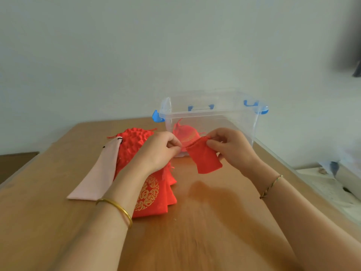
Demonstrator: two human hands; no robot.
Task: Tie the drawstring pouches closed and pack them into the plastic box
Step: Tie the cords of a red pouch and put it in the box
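A small plain red drawstring pouch (206,158) hangs above the table between my hands. My left hand (159,151) pinches its top left corner, and my right hand (230,146) pinches its top right edge. Behind it stands the clear plastic box (244,122) with blue latches, open at the top. Inside the box lies one red pouch with gold print (186,134), its cords loose. Under my left forearm lies a pile of red pouches with gold print (154,194), and behind that pile a textured red pouch (134,142).
A long pink fabric pouch (98,173) lies at the left of the pile on the wooden table (205,222). The box's clear lid (289,165) leans along the table's right edge. A white wall rises right behind the table.
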